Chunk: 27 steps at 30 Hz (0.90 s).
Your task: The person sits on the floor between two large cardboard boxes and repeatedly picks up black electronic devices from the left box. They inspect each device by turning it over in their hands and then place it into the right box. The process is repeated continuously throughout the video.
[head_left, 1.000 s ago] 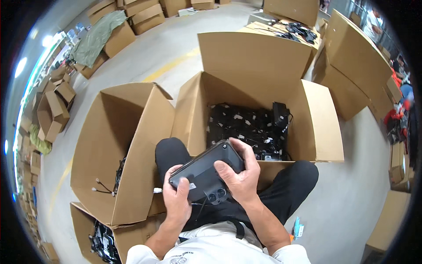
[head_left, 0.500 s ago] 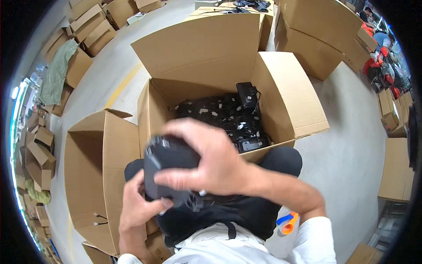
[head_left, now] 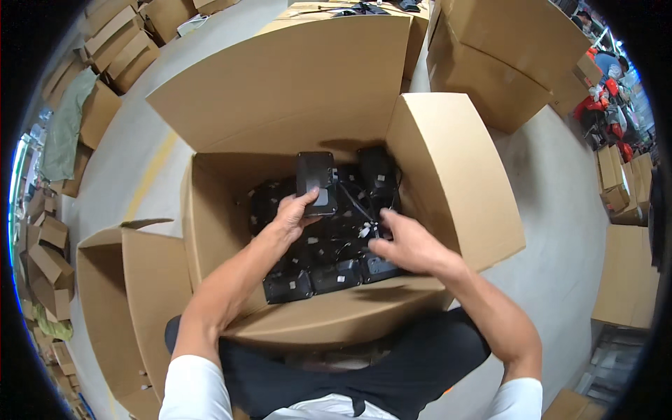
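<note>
My left hand (head_left: 294, 213) grips a flat black rectangular device (head_left: 316, 171) by its lower edge, thumb on a grey patch on its face. It is held over the inside of a large cardboard box (head_left: 343, 325). From the device's side a black cable (head_left: 355, 201) runs right to small white connectors (head_left: 366, 229). Beside these connectors is my right hand (head_left: 413, 245), thumb and forefinger apart; its other fingers are partly hidden. Beneath both hands lie several similar black devices (head_left: 337, 277) with cables, some lined up along the near wall.
The box's flaps stand spread, with a tall far flap (head_left: 280, 91) and a right flap (head_left: 465, 175). A second opened carton (head_left: 150, 308) stands at its left. More cartons (head_left: 490, 63) are behind on the right. My knees touch close to the near side.
Both hands have moved forward from above my lap to over the box, carrying the black device. My right hand has come off the device to its cable's connectors. The view has shifted.
</note>
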{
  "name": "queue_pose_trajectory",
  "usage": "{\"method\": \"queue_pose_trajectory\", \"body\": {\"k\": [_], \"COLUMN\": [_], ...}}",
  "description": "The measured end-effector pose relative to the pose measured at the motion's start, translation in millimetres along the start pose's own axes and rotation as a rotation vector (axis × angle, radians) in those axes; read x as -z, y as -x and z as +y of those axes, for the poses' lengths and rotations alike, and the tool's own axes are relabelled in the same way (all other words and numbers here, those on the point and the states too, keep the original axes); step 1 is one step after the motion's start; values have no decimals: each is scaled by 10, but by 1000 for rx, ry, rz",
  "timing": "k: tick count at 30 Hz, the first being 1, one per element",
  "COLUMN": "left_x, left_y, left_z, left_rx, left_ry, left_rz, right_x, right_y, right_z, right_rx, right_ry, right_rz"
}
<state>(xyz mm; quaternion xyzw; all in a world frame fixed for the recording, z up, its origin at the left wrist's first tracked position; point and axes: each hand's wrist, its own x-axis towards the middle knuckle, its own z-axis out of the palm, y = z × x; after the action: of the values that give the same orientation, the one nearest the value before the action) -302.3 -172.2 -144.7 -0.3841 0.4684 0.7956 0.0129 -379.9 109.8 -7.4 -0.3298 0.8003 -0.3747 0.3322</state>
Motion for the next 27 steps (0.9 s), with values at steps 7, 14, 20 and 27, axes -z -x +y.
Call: {"method": "queue_pose_trajectory", "body": {"k": [7,14,20,27], "left_x": [-539,-864,-802,323], "left_y": [-1093,-1289,-1372,801], "left_z": [-654,-944,-758,1557], "left_rx": [-12,-225,-98,-735], "left_ry": [46,-98,-770,-1288], "left_rz": [95,248,293,-284], "right_x": [161,278,108,-584], "right_y": [141,188,54,-84], "right_z": [111,22,-237,-716], "right_rx": [26,4,-71,10], "right_ry": [27,20,147,318], "right_rz": [-194,-261,-317,-456]}}
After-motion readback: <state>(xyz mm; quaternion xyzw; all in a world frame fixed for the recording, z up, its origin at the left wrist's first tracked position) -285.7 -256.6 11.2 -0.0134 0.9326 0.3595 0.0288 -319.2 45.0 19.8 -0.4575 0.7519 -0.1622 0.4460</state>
